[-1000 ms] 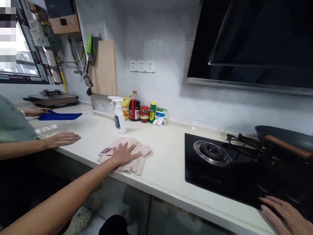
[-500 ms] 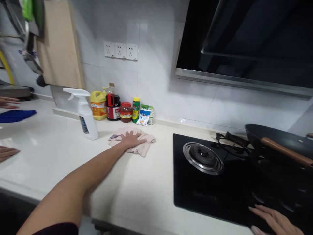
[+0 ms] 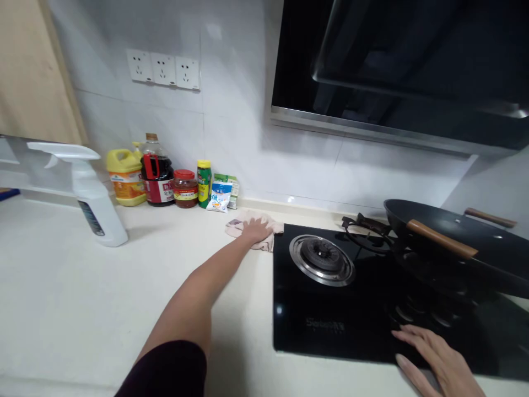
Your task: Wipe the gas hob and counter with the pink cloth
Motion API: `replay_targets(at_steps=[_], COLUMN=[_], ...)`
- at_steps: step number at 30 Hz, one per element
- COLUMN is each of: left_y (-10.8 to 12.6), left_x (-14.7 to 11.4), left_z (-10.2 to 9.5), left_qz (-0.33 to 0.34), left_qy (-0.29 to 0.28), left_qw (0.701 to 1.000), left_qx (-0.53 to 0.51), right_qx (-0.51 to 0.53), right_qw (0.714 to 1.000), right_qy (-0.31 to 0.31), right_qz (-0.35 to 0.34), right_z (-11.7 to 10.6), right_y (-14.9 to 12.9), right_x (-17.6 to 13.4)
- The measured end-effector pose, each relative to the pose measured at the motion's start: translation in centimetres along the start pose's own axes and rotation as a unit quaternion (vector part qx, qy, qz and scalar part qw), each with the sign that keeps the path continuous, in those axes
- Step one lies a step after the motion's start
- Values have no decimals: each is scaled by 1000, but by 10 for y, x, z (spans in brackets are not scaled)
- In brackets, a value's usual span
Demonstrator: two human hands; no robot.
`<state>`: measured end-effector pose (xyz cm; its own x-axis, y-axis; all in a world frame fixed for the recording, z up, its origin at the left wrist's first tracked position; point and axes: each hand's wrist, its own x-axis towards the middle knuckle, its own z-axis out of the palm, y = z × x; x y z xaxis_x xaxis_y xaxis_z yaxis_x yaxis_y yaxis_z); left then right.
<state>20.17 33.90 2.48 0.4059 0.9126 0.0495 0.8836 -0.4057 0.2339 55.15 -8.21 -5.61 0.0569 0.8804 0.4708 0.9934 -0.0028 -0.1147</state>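
Note:
My left hand (image 3: 255,230) presses flat on a pale pink cloth (image 3: 264,242), its fingers spread. The cloth lies on the white counter, its right side reaching the corner of the black glass cooktop (image 3: 339,342). At the cooktop's front edge rests my right hand (image 3: 440,358), empty, fingers stretched out and apart. Beyond it, a black wok (image 3: 438,215) with wooden handles sits over the right side of the cooktop. On the left, a bare burner (image 3: 322,259) shows its metal ring. A burner grate (image 3: 367,231) lies between that ring and the wok.
A white spray bottle (image 3: 97,204) stands on the counter (image 3: 103,309). Along the wall are a yellow jug (image 3: 126,184), a dark sauce bottle (image 3: 157,182), a red-lidded jar (image 3: 185,189), a green canister (image 3: 204,184) and a small packet (image 3: 219,197). A range hood (image 3: 372,71) hangs above.
My left hand has slid the cloth right along the counter to the cooktop's corner. The view has turned right, and the other person's hands at the left are out of frame.

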Motion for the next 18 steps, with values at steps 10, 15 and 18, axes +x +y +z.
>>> replay_targets(at_steps=[10,15,18], left_y=[20,31,36], left_x=[-106,-200,-255], left_z=[0,0,-1], left_qz=[69,100,118], left_qy=[-5,-6,-15], left_qw=[998,995,993], left_qx=[-4,-8,-12], right_qx=[24,34,36], right_qw=[1000,999,999], right_qy=[-1,22,29], right_qz=[6,3,3], right_z=[-15,-16,-14], right_y=[-28,-32,-30], right_x=[8,6,5])
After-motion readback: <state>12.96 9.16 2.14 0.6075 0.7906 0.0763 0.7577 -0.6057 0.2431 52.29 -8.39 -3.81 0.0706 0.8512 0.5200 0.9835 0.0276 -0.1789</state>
